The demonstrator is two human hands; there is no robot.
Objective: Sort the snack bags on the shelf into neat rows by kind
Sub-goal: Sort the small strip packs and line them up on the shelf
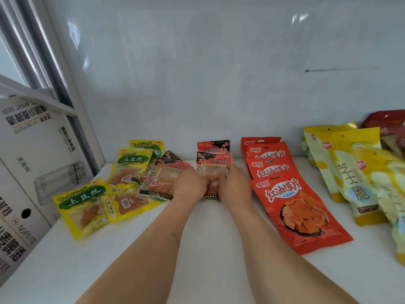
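Both my hands rest on a small red-and-black gluten snack bag (213,163) at the middle of the white shelf (210,238). My left hand (190,187) grips its left edge and my right hand (234,185) its right edge. A second bag of that kind (213,146) lies behind it. More red-and-black bags (168,172) lie skewed to the left, partly under my left hand. Yellow potato-strip bags (84,205) lie scattered at the left. Red chip bags (295,207) form an overlapping row to the right.
Yellow cheese-crisp bags (350,172) pile up at the far right, with dark red bags (385,121) behind them. White beer cartons (28,167) stand beyond the shelf's left edge. A glossy white wall (197,84) closes the back.
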